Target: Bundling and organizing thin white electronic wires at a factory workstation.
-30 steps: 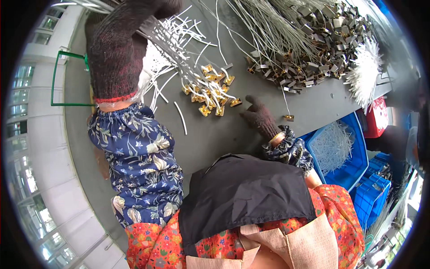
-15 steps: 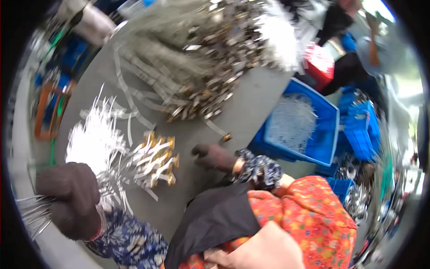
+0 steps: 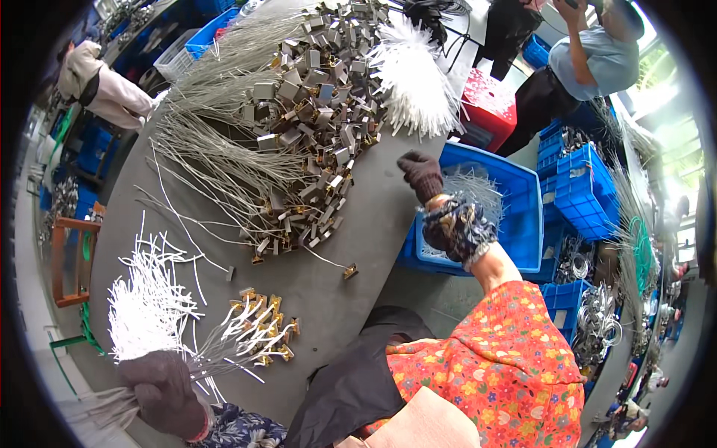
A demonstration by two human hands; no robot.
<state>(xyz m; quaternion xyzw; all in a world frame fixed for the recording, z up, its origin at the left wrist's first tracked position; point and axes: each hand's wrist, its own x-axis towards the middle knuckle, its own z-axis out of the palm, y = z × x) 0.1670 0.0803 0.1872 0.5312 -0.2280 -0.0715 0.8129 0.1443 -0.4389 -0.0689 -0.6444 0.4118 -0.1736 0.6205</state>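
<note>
My left hand [image 3: 168, 392], in a dark brown glove, is closed round a bundle of thin cables [image 3: 97, 407] at the lower left. Grey strands fan out from it towards small brass-coloured connectors [image 3: 272, 328] on the grey table [image 3: 351, 291]. Beside that hand lies a heap of white strands [image 3: 149, 299]. My right hand [image 3: 422, 175], gloved too, hovers at the table's right edge near a white bundle of strips [image 3: 418, 82]. Its fingers are partly stretched out, and nothing shows in them. One loose connector [image 3: 349, 272] on a thin cable lies mid-table.
A large pile of cables with metal-cased connectors [image 3: 321, 112] covers the far table. At the right edge stands a blue bin [image 3: 530, 216] holding clear strands. A red stool [image 3: 485, 104] and blue crates [image 3: 586, 187] are beyond. Another person [image 3: 597, 56] stands at the far right.
My right hand has moved away and to the right, from mid-table to the edge beside the blue bin. My left hand keeps hold of the cables, now lower and further right in view.
</note>
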